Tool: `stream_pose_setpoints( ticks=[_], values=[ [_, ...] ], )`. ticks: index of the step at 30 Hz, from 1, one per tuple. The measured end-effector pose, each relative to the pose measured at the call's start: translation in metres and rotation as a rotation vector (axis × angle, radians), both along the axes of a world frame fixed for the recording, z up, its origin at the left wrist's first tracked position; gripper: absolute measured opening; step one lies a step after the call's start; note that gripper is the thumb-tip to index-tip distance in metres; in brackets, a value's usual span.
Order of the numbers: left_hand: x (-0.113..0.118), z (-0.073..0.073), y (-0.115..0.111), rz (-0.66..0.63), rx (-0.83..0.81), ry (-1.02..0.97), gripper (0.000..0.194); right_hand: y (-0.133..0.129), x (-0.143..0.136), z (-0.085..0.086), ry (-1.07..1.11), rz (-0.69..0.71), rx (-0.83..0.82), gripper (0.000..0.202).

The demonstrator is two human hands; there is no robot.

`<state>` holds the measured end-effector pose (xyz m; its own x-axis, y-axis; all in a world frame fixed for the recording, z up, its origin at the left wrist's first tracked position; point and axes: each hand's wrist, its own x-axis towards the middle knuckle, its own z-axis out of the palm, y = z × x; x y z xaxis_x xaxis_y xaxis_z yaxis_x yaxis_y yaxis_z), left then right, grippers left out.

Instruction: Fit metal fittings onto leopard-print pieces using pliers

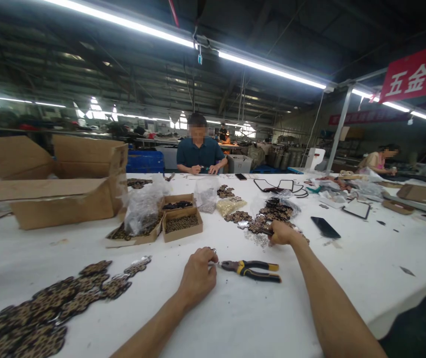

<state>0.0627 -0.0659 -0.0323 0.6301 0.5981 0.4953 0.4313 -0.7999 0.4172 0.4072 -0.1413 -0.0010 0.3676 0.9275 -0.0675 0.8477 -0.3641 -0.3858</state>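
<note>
My left hand is closed on the white table, thumb and fingers pinched together. A tiny shiny bit shows at its fingertips, too small to name. Just right of these fingers lies a pair of pliers with yellow and black handles, its jaws toward the hand. My right hand reaches to the near edge of a pile of leopard-print patches. Its fingers are closed around something dark, mostly hidden by the hand. Small clear bits are scattered beside it. More leopard-print patches overlap in a long heap at the lower left.
Small cardboard trays of metal pieces stand mid-table, near plastic bags. A large open carton is at left. A phone lies at right. Across the table a co-worker sits working.
</note>
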Motion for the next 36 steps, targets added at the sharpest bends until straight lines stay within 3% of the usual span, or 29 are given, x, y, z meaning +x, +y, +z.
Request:
stream_pose_setpoints(
  ticks=[4, 11, 18, 21, 24, 27, 29, 32, 36],
  values=[
    [0.000, 0.000, 0.002, 0.011, -0.018, -0.020, 0.021, 0.005, 0.000, -0.008, 0.017, -0.025, 0.009, 0.023],
    [-0.003, 0.000, 0.003, 0.015, -0.038, -0.043, 0.021, 0.005, 0.004, -0.009, 0.064, -0.022, 0.019, 0.024],
    [-0.004, 0.004, 0.000, 0.007, -0.068, -0.120, 0.019, -0.005, -0.006, 0.001, 0.211, 0.028, 0.135, 0.020],
    [-0.006, 0.007, -0.005, -0.034, -0.151, -0.236, 0.015, -0.001, -0.031, 0.009, 0.307, 0.101, 0.248, 0.016],
    [-0.006, 0.007, -0.007, -0.075, -0.372, -0.355, 0.012, 0.007, -0.076, 0.011, 0.495, 0.169, 0.357, 0.019],
    [-0.006, 0.007, -0.009, -0.112, -0.579, -0.466, 0.019, 0.011, -0.126, 0.009, 0.965, 0.217, 0.429, 0.026],
    [-0.005, 0.008, -0.010, -0.143, -0.680, -0.524, 0.023, 0.011, -0.151, 0.007, 1.148, 0.234, 0.407, 0.029],
    [-0.006, 0.011, -0.014, -0.174, -0.763, -0.580, 0.024, 0.009, -0.171, 0.006, 1.259, 0.213, 0.383, 0.030],
    [-0.005, 0.013, -0.017, -0.186, -0.796, -0.619, 0.022, 0.010, -0.176, 0.001, 1.316, 0.152, 0.382, 0.032]
  ],
)
